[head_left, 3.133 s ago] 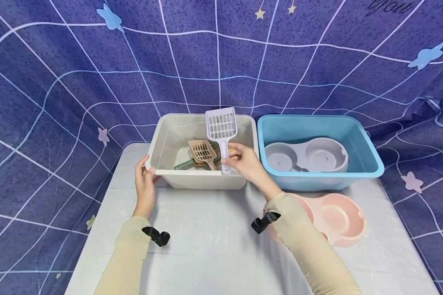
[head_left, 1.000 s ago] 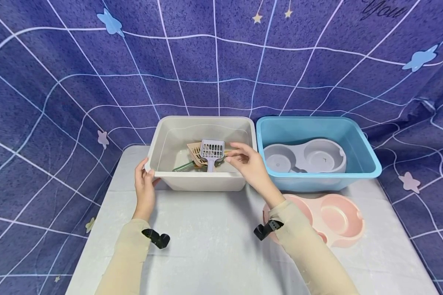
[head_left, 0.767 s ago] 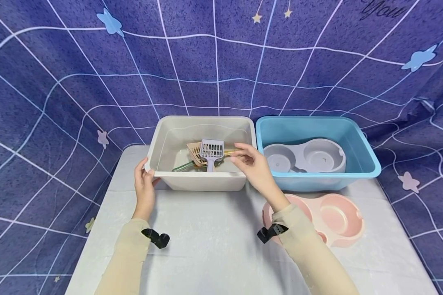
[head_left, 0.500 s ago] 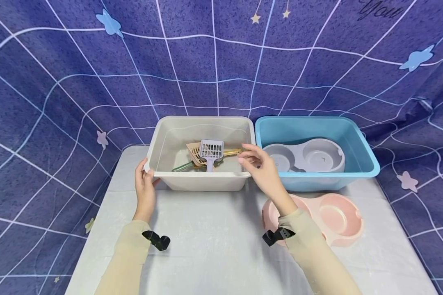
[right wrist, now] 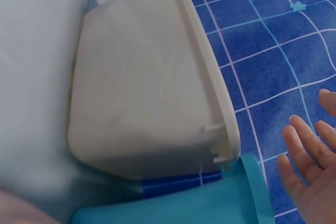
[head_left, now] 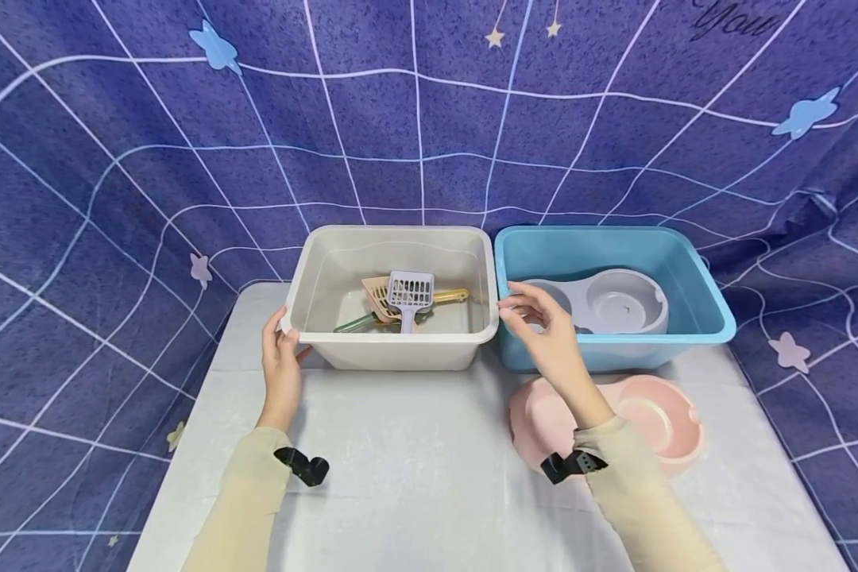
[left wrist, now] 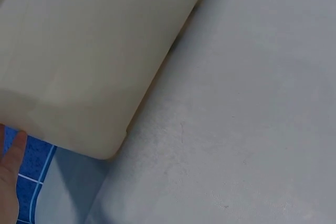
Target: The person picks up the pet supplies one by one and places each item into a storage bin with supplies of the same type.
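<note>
Left hand (head_left: 281, 373) grips the beige tub (head_left: 386, 352) — right hand (head_left: 552, 340), fingers (head_left: 529, 292) loosely spread, hangs near the blue tub (head_left: 615, 355)

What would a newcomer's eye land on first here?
The bright blue tub on the right, holding a grey double bowl. Then the slotted lavender scoop atop the pile in the beige tub to its left, and the pink double bowl in front, partly hidden by the right forearm.

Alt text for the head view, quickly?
Left hand holds a beige bin of scoops by its left end; the empty right hand is by the blue bin's near-left corner. That bin holds a gray double bowl; a pink one lies in front.
</note>
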Demonstrator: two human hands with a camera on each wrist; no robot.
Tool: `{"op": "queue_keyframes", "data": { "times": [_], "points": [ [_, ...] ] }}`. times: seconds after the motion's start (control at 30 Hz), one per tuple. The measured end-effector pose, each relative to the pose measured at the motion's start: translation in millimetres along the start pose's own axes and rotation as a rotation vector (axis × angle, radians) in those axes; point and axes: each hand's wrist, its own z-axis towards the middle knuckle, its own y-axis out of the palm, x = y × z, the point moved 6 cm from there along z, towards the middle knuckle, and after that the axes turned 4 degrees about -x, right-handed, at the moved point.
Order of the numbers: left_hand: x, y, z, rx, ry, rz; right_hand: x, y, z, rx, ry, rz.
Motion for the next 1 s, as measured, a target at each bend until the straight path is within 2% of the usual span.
{"op": "queue_keyframes", "data": {
  "times": [0.1, 0.33, 0.53, 1.0],
  "points": [
    [-2.8, -0.5, 1.3, 0.005, 0.007, 0.005, -2, -5, -3.1, 0.002, 0.007, 0.003],
    [-2.6, -0.3, 1.7, 0.012, 0.015, -0.004, -24, -20, -13.8, 0.019, 0.031, -0.028],
    [-3.0, -0.4, 2.1, 0.012, 0.006, -0.015, -21, -35, -20.2, 0.048, 0.053, -0.034],
    [-2.9, -0.2, 1.6, 0.015, 0.005, -0.011, -13, -68, -34.9, 0.118, 0.009, -0.141]
  ]
}}
